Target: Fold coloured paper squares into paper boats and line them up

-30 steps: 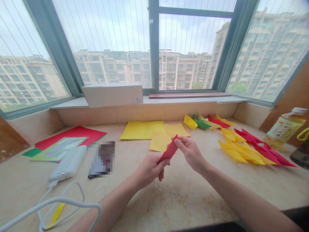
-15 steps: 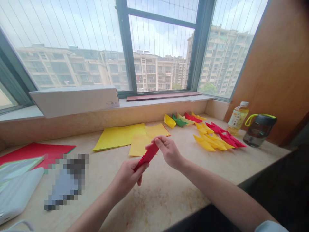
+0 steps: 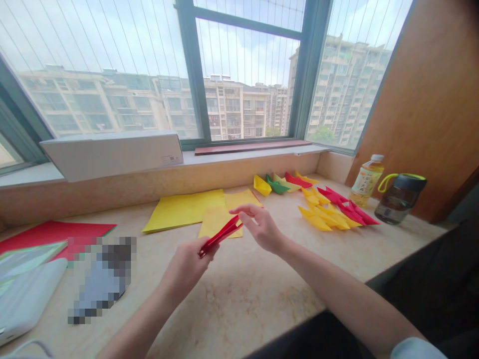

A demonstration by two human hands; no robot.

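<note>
A block of pixelation (image 3: 101, 279) sits over something flat on the marble counter (image 3: 239, 299) to my left, so I cannot tell what it is. The white device (image 3: 26, 299) beside it runs off the left edge, as do the red sheets (image 3: 48, 232) behind it. My right forearm ends in a pale cuff cut by the bottom edge.

I hold the folded red paper (image 3: 220, 235) in the air above the counter, just in front of the yellow sheets (image 3: 194, 209). It is a long, narrow strip seen nearly edge-on, so its folds are hard to read. Its long axis runs on a diagonal: the lower end points down and toward my left, the upper end up and to my right, toward the window side.

My left hand (image 3: 185, 267) is curled shut, pinching the lower end between thumb and fingers. My right hand (image 3: 262, 227) pinches the upper tip with thumb and forefinger, the other fingers loosely spread.

Farther right lie folded paper boats (image 3: 284, 183) and a heap of yellow and red folded pieces (image 3: 333, 212), then a tea bottle (image 3: 366, 180) and a dark jug with a green handle (image 3: 398, 199). A white box (image 3: 112, 154) stands on the sill.
</note>
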